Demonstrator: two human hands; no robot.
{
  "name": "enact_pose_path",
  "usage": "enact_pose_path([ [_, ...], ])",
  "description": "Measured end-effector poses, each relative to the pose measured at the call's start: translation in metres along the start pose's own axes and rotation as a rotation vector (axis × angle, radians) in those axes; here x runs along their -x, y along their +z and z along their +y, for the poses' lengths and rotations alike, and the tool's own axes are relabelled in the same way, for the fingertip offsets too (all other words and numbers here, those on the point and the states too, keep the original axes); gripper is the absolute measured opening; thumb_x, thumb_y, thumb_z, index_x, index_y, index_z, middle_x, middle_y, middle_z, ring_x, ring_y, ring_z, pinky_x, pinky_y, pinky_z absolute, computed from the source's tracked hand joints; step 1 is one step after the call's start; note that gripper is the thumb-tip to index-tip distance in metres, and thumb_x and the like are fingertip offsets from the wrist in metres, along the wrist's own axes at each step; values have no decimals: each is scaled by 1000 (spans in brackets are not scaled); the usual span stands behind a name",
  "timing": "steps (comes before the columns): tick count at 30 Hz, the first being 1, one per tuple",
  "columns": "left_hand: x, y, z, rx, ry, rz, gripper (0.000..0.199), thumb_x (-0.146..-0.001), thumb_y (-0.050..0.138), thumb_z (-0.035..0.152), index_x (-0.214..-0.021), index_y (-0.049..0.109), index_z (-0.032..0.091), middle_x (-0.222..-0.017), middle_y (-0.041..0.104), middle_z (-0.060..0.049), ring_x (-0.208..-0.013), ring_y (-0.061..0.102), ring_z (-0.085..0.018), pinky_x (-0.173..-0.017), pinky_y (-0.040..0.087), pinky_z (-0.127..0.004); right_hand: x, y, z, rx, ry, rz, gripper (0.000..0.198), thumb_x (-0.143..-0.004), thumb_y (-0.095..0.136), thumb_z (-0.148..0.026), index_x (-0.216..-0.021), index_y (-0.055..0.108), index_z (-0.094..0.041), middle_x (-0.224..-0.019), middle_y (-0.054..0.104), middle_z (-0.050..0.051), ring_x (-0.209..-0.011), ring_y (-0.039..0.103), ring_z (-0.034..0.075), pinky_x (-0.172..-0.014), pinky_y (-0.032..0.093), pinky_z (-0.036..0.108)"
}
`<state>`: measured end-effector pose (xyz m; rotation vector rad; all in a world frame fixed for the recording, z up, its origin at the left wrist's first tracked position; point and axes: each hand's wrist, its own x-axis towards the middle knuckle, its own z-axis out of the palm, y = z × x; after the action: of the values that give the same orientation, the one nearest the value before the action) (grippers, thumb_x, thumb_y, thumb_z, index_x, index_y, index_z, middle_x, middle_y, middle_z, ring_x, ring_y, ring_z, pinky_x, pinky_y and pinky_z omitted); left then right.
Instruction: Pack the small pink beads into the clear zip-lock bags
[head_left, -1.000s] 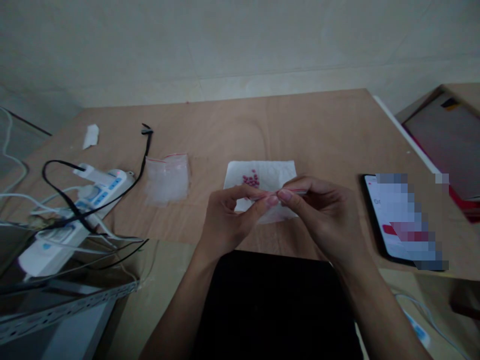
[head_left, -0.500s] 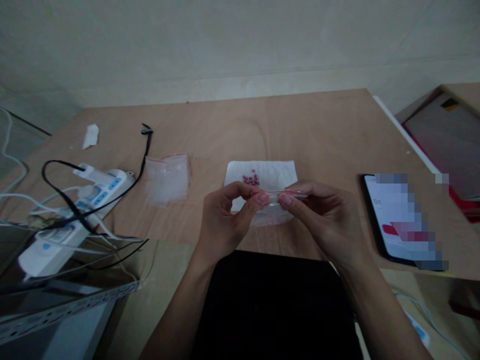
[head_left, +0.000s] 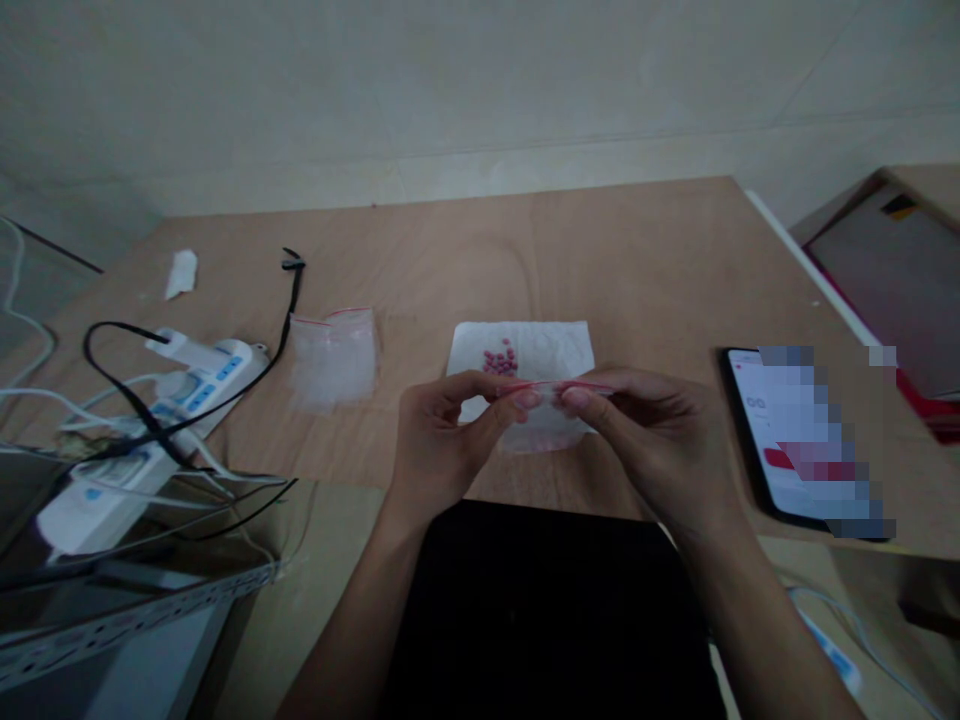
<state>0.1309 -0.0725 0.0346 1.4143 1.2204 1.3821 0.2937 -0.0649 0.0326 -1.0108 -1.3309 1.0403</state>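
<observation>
Between my two hands is a small clear zip bag [head_left: 546, 434] with a red-lined top edge. My left hand [head_left: 457, 435] pinches that edge on the left, thumb against fingers. On the other side my right hand [head_left: 652, 430] pinches it the same way. Something pinkish shows faintly at the bag's bottom; I cannot make it out. Just beyond lies a white paper sheet [head_left: 555, 342], partly covered by my hands and the bag. Several small red-pink beads or pills [head_left: 501, 357] are clustered on the sheet's left part.
Left of the sheet lies a stack of clear zip bags [head_left: 335, 362]. A white power strip [head_left: 202, 385] with tangled cables fills the left edge. At the right is a phone [head_left: 795, 440], partly pixelated. A scrap of white paper [head_left: 181, 273] lies back left.
The gap in the bag's top edge looks narrower, and the edge is flatter between my fingers. My left hand has shifted slightly left. Things on the table stay put.
</observation>
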Motion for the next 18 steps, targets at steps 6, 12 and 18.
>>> enact_pose_path([
  [6, 3, 4, -1, -41, 23, 63, 6, -75, 76, 21, -70, 73, 20, -66, 73, 1, -63, 65, -13, -63, 51, -24, 1, 2, 0, 70, -87, 9, 7, -78, 74, -19, -75, 75, -24, -72, 75, -2, -65, 67, 13, -62, 54, 26],
  [12, 5, 8, -2, -72, 64, 62, 8, -79, 71, 26, -75, 68, 20, -69, 69, 0, -67, 62, -14, -67, 51, -27, 2, 2, 0, 54, -89, 8, 6, -79, 75, -21, -79, 76, -27, -76, 75, -3, -69, 67, 14, -65, 54, 28],
  [18, 4, 9, -1, -9, 46, -44, 7, -81, 69, 28, -80, 69, 21, -77, 72, -1, -75, 64, -16, -75, 52, -30, 3, -1, -2, 41, -94, -21, 10, -81, 73, -19, -79, 76, -29, -77, 75, -4, -71, 68, 13, -67, 54, 27],
])
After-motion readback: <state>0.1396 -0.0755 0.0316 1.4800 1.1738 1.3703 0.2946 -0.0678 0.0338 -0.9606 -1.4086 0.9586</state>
